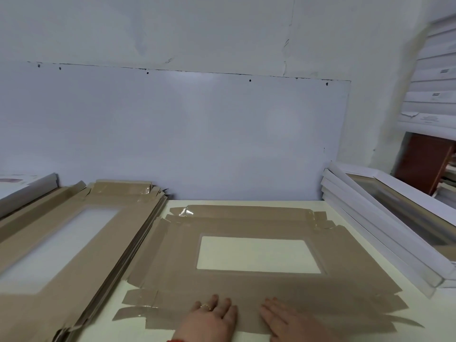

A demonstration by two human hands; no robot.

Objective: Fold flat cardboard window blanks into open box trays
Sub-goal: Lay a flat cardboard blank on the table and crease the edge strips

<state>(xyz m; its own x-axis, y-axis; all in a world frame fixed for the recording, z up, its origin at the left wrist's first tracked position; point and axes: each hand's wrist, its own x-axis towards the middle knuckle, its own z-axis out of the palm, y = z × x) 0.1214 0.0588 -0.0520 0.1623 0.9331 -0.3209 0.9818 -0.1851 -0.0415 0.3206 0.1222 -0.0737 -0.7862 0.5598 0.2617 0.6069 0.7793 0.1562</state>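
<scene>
Cardboard blank (259,287) lay flat under my left hand (212,317) and right hand (286,322) (both pressing its near edge, fingers straight); bare table (246,202) showed beyond it.

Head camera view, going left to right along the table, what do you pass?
Stack of flat cardboard blanks → single flat blank with left hand and right hand resting flat on it → stack of folded white trays.
</scene>
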